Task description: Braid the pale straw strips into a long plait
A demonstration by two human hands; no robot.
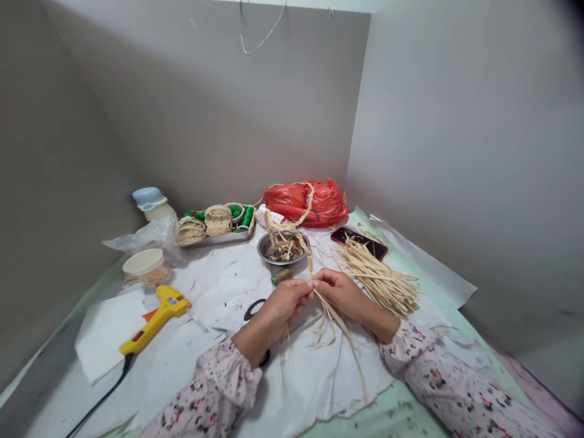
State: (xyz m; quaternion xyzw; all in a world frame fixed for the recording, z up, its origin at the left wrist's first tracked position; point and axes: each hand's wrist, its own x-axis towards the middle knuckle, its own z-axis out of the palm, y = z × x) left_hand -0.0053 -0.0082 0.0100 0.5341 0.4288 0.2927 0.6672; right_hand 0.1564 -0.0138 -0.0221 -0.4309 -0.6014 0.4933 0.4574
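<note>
A braid of pale straw (310,265) runs from the metal bowl down to my fingers, and its loose strands hang below them toward the table's front. My left hand (286,302) pinches the braid's working end from the left. Right beside it, fingertips touching, my right hand (340,293) pinches the same end. The metal bowl (261,250) just beyond my hands holds curled bits of straw. A bundle of loose straw strands (381,277) lies to the right of my right hand. Black-handled scissors (253,309) are partly hidden under my left wrist.
A yellow glue gun (157,319) with a black cord lies at left, near a paper cup (146,266). Farther back are a tray (219,239) of coils and green thread, a blue-capped bottle (152,204), a red plastic bag (305,204) and a phone (379,248). Walls enclose the table.
</note>
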